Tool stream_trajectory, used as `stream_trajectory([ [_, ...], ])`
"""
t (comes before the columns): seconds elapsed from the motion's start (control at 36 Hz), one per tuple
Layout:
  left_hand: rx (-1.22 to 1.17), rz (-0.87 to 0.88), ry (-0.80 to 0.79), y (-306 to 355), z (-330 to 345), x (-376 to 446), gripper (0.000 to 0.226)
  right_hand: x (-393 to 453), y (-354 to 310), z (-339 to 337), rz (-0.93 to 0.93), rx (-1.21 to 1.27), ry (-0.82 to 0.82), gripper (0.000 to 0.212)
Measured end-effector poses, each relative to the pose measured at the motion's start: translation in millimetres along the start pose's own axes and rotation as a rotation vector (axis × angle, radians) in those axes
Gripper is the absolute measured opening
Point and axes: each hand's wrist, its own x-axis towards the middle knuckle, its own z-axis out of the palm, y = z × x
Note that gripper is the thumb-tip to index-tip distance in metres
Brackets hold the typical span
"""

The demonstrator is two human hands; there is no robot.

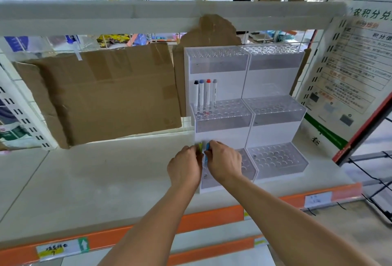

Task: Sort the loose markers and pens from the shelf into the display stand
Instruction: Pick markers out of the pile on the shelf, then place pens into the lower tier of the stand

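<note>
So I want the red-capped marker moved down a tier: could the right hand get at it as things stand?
Probably yes, once freed. The right hand grips a blue marker at the bottom tier. The red-capped marker stands directly above in the middle tier, with nothing in front of it.

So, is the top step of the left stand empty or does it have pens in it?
Empty. The top step shows only bare holes; the four markers stand upright one step lower.
</note>
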Motion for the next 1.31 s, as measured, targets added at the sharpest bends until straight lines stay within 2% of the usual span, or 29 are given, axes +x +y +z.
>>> stream_trajectory([
  [0.19, -0.093, -0.080, -0.019, -9, 5, -1, 0.018, 1, -1, 3, 0.042, -0.004, -0.038, 0.006],
  [0.31, -0.127, -0.075, -0.012, -9, 6, -5, 0.014, -2, 2, 4, 0.019, 0.028, -0.054, 0.017],
  [0.67, -0.122, -0.087, 0.091, -18, -7, -24, 0.009, -5, 2, -19, -0.039, 0.118, 0.106, 0.022],
  [0.83, -0.124, -0.121, 0.112, -14, -8, -24, 0.011, 4, -13, -26, -0.047, 0.019, -0.006, 0.031],
  [0.92, -0.131, -0.124, 0.120, -13, -7, -22, 0.014, 4, -19, -23, -0.056, -0.034, -0.051, 0.029],
  [1.06, -0.130, -0.113, 0.116, -18, -4, -18, 0.017, 5, -22, -18, 0.020, -0.017, -0.024, 0.019],
  [1.31, -0.092, -0.139, 0.114, -35, -7, -20, 0.018, 5, -19, -20, -0.031, -0.042, -0.037, 0.018],
])
